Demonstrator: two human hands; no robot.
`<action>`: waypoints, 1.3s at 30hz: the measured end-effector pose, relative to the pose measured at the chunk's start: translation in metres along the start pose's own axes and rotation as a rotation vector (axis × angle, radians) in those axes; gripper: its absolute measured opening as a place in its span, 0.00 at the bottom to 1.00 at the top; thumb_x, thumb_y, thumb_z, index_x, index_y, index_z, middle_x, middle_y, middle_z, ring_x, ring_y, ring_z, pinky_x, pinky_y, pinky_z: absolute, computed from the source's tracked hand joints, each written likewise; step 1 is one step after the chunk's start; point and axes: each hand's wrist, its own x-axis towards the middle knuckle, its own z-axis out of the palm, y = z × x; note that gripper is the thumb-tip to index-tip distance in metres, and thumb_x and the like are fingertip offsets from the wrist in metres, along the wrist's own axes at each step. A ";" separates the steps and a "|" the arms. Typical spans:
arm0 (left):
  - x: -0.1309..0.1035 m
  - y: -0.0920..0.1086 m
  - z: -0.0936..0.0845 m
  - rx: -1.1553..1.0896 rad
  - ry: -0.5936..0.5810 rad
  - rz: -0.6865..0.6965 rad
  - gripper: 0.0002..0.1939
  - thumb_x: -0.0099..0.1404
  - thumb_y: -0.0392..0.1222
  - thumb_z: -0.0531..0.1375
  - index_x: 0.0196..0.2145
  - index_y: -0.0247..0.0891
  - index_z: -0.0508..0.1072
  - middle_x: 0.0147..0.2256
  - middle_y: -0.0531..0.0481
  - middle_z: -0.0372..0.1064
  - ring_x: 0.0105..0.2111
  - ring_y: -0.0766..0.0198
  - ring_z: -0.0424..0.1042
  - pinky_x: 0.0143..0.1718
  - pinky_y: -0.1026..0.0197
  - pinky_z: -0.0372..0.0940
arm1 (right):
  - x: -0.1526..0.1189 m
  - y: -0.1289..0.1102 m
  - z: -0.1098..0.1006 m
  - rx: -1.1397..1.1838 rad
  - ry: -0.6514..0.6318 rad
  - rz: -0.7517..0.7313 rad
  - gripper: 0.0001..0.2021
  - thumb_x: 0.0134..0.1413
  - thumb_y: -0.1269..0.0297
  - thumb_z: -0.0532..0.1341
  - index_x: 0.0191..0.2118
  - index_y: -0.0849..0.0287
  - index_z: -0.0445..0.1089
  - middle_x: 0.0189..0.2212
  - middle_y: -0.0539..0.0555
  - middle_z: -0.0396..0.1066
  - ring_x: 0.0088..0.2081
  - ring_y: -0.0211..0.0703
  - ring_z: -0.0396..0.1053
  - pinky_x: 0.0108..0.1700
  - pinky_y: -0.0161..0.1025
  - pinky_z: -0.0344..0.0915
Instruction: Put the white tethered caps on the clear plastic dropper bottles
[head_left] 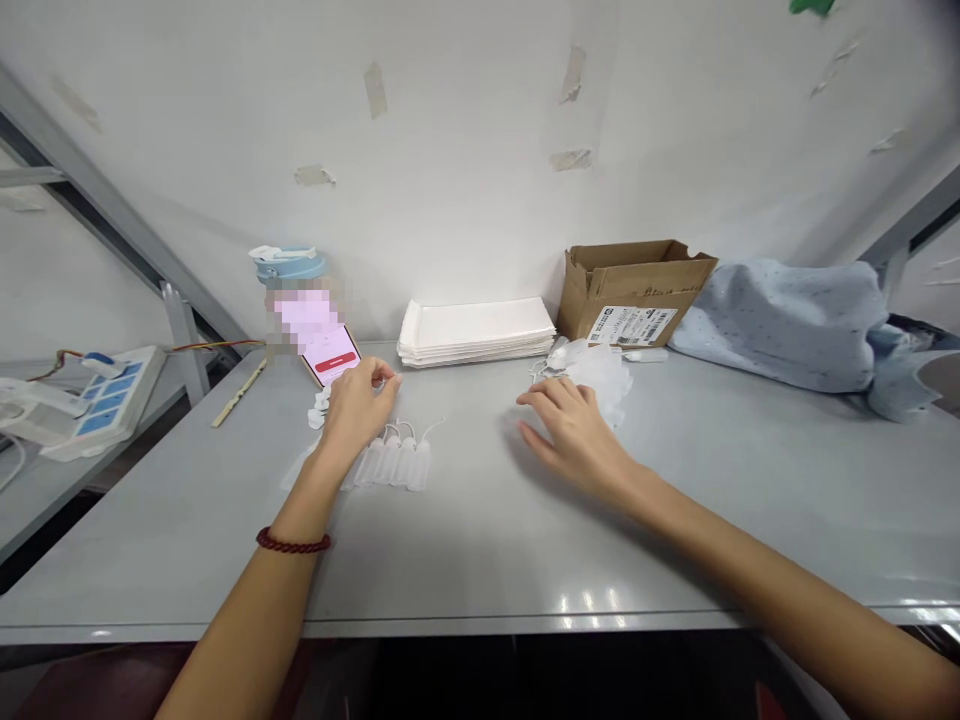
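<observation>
My left hand (364, 400) is closed above the table, its thumb and fingers curled together; whatever it may hold is too small or hidden to make out. Just below it lies a row of narrow, translucent white tags with thin loops (397, 462). A few small white pieces (318, 408) sit beside that hand, partly covered by it. My right hand (566, 425) is open, palm down, with the thumb apart from the fingers and nothing visible in it. Behind its fingers is a loose pile of similar translucent white pieces (600, 375).
A stack of white envelope-like packets (476, 330) lies by the wall. Right of it stand an open cardboard box (634, 290) and bunched light-blue cloth (780, 320). A phone (330, 352) leans near a blue-lidded container (289, 265). A power strip (105, 400) is far left.
</observation>
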 end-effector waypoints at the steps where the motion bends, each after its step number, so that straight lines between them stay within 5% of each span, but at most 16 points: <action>1: 0.000 0.000 0.000 -0.011 0.009 0.006 0.06 0.58 0.44 0.54 0.29 0.39 0.67 0.30 0.49 0.70 0.32 0.58 0.69 0.33 0.59 0.60 | 0.001 -0.007 0.002 0.051 -0.003 -0.044 0.12 0.59 0.66 0.54 0.46 0.65 0.67 0.43 0.62 0.68 0.45 0.52 0.63 0.46 0.49 0.56; 5: 0.000 0.002 0.000 -0.058 0.040 0.019 0.05 0.58 0.41 0.54 0.31 0.38 0.66 0.30 0.49 0.69 0.32 0.59 0.69 0.34 0.60 0.62 | 0.013 -0.035 0.011 0.238 -0.125 -0.176 0.16 0.59 0.59 0.56 0.48 0.65 0.64 0.43 0.62 0.68 0.45 0.50 0.64 0.47 0.48 0.57; 11: -0.002 0.007 -0.001 -0.112 0.055 0.021 0.05 0.58 0.40 0.54 0.33 0.38 0.66 0.28 0.51 0.69 0.30 0.60 0.69 0.33 0.60 0.62 | 0.036 -0.070 0.032 0.302 -0.292 -0.242 0.38 0.44 0.41 0.61 0.53 0.69 0.59 0.45 0.66 0.64 0.46 0.57 0.62 0.44 0.51 0.60; 21: -0.003 0.016 -0.003 -0.251 0.007 -0.014 0.05 0.58 0.41 0.55 0.32 0.37 0.65 0.30 0.49 0.71 0.31 0.62 0.70 0.34 0.60 0.63 | 0.031 -0.070 0.043 0.314 -0.247 -0.176 0.25 0.46 0.53 0.63 0.46 0.66 0.63 0.41 0.62 0.64 0.43 0.53 0.62 0.43 0.49 0.60; 24: -0.006 0.019 -0.008 -0.434 -0.129 -0.044 0.08 0.60 0.43 0.56 0.35 0.37 0.65 0.29 0.49 0.74 0.30 0.63 0.71 0.35 0.60 0.64 | 0.027 -0.055 0.034 0.424 -0.185 -0.141 0.23 0.45 0.62 0.63 0.48 0.63 0.59 0.44 0.62 0.62 0.46 0.51 0.62 0.45 0.49 0.60; 30: -0.021 0.042 -0.014 -0.807 -0.708 -0.067 0.12 0.58 0.47 0.61 0.36 0.36 0.70 0.33 0.46 0.75 0.33 0.61 0.72 0.40 0.57 0.64 | 0.008 -0.018 0.012 0.615 -0.083 -0.049 0.28 0.45 0.78 0.54 0.54 0.59 0.49 0.36 0.54 0.66 0.38 0.42 0.65 0.41 0.41 0.63; 39: -0.039 0.069 -0.003 -0.926 -0.714 0.045 0.10 0.60 0.45 0.60 0.37 0.38 0.73 0.32 0.49 0.73 0.30 0.65 0.70 0.37 0.61 0.65 | -0.004 -0.013 0.011 0.581 -0.082 0.005 0.29 0.43 0.83 0.46 0.54 0.56 0.50 0.29 0.50 0.63 0.32 0.40 0.63 0.35 0.38 0.61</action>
